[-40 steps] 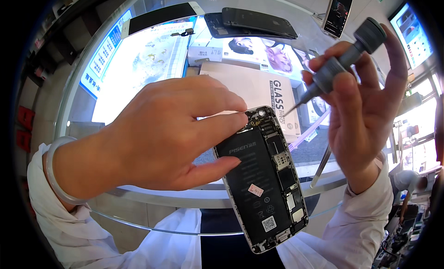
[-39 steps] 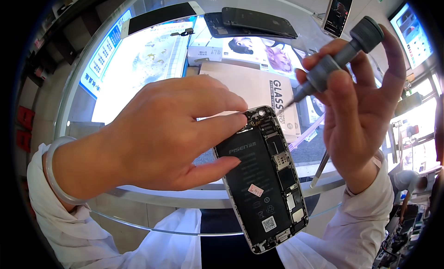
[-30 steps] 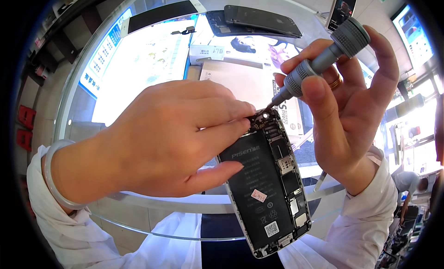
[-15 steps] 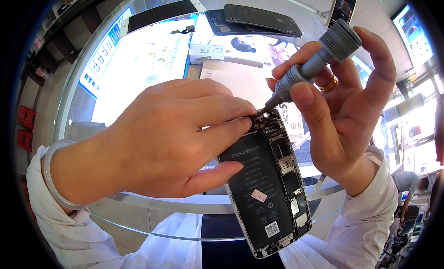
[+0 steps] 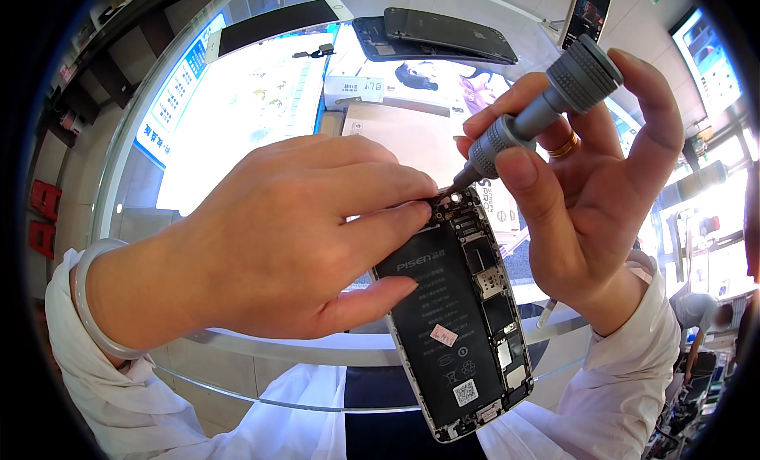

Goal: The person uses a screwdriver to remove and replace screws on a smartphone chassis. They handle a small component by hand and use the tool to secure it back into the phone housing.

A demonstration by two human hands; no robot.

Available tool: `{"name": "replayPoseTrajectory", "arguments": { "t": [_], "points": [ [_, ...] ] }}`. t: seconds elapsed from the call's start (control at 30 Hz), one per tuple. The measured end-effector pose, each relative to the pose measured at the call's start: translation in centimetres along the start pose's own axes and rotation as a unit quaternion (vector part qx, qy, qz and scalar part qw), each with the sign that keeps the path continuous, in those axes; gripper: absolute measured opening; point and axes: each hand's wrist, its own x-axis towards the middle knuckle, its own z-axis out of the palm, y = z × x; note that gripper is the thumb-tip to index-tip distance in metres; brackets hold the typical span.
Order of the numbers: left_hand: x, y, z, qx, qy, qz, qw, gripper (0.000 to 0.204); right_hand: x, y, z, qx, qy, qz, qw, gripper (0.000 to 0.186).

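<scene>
An opened smartphone [image 5: 443, 317] lies tilted across the front edge of the counter, its black battery and circuit parts bare. Over its upper left side is my left hand [image 5: 277, 230]; the fingertips press on the top end and the thumb rests by the battery, gripping the phone. Some of that end is hidden beneath my fingers. A grey screwdriver [image 5: 526, 118] with knurled rings slants down from my right hand [image 5: 586, 191], held between thumb and fingers. Its tip meets the phone's top end close to my left fingertips; the exact contact spot is too small to see.
Behind my hands lies a pale flat box [image 5: 396, 127], with a small white box [image 5: 353, 89] beyond it. A white-framed phone screen [image 5: 277, 28], a small black cable part [image 5: 315, 51] and dark phone housings [image 5: 451, 36] are farther back. A lit phone [image 5: 587, 15] stands upright at far right.
The screwdriver's rear end and my right fingers have shifted and turned slightly, with the tip staying at the phone's top end. My left hand and the phone hold still.
</scene>
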Motion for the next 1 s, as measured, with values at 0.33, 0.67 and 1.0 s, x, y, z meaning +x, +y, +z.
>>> {"name": "replayPoseTrajectory", "arguments": {
  "t": [0.33, 0.67, 1.0],
  "points": [
    [-0.1, -0.1, 0.0, -0.012, 0.001, -0.007, 1.000, 0.044, 0.1, -0.3, -0.2, -0.017, -0.015, 0.010, 1.000, 0.070],
    [-0.1, -0.2, 0.1, -0.016, 0.005, -0.003, 1.000, 0.045, -0.1, -0.9, -0.5, -0.024, -0.023, 0.026, 0.999, 0.070],
    [-0.1, -0.2, 0.0, -0.046, 0.028, -0.040, 0.998, 0.041, 0.1, -1.2, -0.8, -0.050, -0.033, 0.024, 0.998, 0.070]
  ]
}}
